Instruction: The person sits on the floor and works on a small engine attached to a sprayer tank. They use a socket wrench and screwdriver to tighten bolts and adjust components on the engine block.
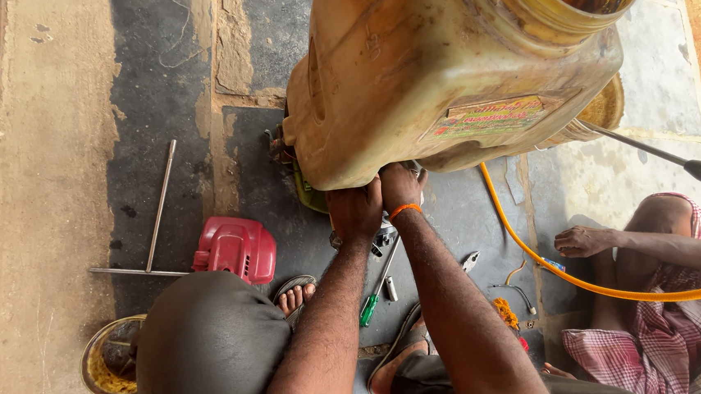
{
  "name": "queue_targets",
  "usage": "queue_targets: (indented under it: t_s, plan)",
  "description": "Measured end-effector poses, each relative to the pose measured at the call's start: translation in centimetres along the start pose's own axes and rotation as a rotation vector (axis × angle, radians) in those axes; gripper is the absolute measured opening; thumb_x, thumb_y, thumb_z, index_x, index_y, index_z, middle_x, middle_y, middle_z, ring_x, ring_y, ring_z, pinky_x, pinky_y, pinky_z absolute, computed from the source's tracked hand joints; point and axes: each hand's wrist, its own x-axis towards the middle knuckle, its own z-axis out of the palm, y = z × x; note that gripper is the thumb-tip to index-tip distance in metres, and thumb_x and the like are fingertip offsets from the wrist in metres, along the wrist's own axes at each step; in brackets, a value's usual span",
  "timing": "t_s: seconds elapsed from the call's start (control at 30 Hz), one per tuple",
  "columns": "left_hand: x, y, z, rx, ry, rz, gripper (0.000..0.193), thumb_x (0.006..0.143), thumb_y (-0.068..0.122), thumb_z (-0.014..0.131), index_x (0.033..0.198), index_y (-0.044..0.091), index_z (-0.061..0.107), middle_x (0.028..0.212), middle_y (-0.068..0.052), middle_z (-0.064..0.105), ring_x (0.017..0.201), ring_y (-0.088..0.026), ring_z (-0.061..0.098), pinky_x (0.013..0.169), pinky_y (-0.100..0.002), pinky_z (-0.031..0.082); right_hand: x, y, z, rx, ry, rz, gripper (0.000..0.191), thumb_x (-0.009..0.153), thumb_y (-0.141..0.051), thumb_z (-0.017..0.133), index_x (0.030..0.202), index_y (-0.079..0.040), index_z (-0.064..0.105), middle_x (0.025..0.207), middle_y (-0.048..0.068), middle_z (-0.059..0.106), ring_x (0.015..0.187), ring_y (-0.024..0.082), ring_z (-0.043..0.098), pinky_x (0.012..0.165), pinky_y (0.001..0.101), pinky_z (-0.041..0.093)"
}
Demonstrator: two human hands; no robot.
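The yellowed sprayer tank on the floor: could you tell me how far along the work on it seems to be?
Done: a red cover lies off to the side, apart from the tank. In hand: the left hand and right hand both press in under the tank's lower edge, where what they grip is hidden. Left: the cover is not refitted, and a green-handled screwdriver and pliers lie on the floor.

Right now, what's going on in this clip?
A person squats on the stone floor, with the left hand and the right hand pressed together under a dirty yellow sprayer tank. A green-handled screwdriver, a red engine cover and a T-handle wrench lie nearby. Another person sits beside an orange hose.
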Motion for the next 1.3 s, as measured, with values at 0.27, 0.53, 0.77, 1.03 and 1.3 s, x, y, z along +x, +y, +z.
queue_targets:
  t_s: [0.27, 0.53, 0.77, 1.03, 1.3]
  plan:
    - [-0.1, -0.1, 0.2, 0.026, 0.024, -0.009, 0.034, 0.098, 0.033, 0.060, 0.113, 0.005, 0.073, 0.115, -0.019, 0.072, 0.112, -0.040, 0.063, 0.103, -0.053, 0.044, -0.7, 0.2, -0.2, 0.182, 0.061, 0.062, 0.037, 0.098, -0.044, 0.059, 0.117, -0.014, 0.071, 0.121, 0.012, 0.072, 0.120, 0.033, 0.064, 0.120, 0.0689, 0.019]
    - [-0.2, -0.6, 0.8, 0.153, -0.048, -0.054, 0.046, 0.102, 0.040, 0.053, 0.120, 0.002, 0.069, 0.122, -0.023, 0.068, 0.117, -0.040, 0.060, 0.107, -0.053, 0.040, -2.0, 3.3, -0.9, 0.485, 0.265, 0.059, 0.029, 0.097, -0.034, 0.063, 0.115, -0.018, 0.077, 0.109, 0.012, 0.076, 0.105, 0.036, 0.070, 0.100, 0.0519, 0.047]
    - [-0.4, -0.9, 0.8, 0.125, -0.083, -0.089, 0.047, 0.102, 0.042, 0.050, 0.120, 0.003, 0.069, 0.123, -0.022, 0.068, 0.120, -0.039, 0.060, 0.110, -0.051, 0.041, -2.8, 3.9, -0.5, 0.775, 0.330, 0.074, 0.026, 0.089, -0.026, 0.076, 0.109, -0.010, 0.077, 0.104, 0.009, 0.080, 0.095, 0.025, 0.078, 0.084, 0.0364, 0.057]
    - [-0.4, -0.9, 1.0, 0.127, -0.082, -0.075, 0.043, 0.101, 0.038, 0.051, 0.117, 0.004, 0.071, 0.120, -0.021, 0.069, 0.117, -0.039, 0.061, 0.106, -0.052, 0.042, -3.5, 4.4, -0.7, 0.437, 0.456, -0.272, 0.017, 0.091, -0.023, 0.073, 0.101, -0.013, 0.081, 0.097, 0.007, 0.081, 0.092, 0.028, 0.076, 0.088, 0.0444, 0.053]
    - [-0.3, -1.0, 0.7, 0.144, -0.077, -0.022, 0.040, 0.103, 0.036, 0.051, 0.119, 0.004, 0.069, 0.120, -0.021, 0.069, 0.117, -0.040, 0.061, 0.105, -0.054, 0.042, -4.7, 3.5, -3.4, 0.211, 0.247, -0.275, 0.025, 0.097, -0.023, 0.060, 0.113, -0.018, 0.077, 0.102, 0.010, 0.077, 0.093, 0.034, 0.072, 0.085, 0.0478, 0.055]
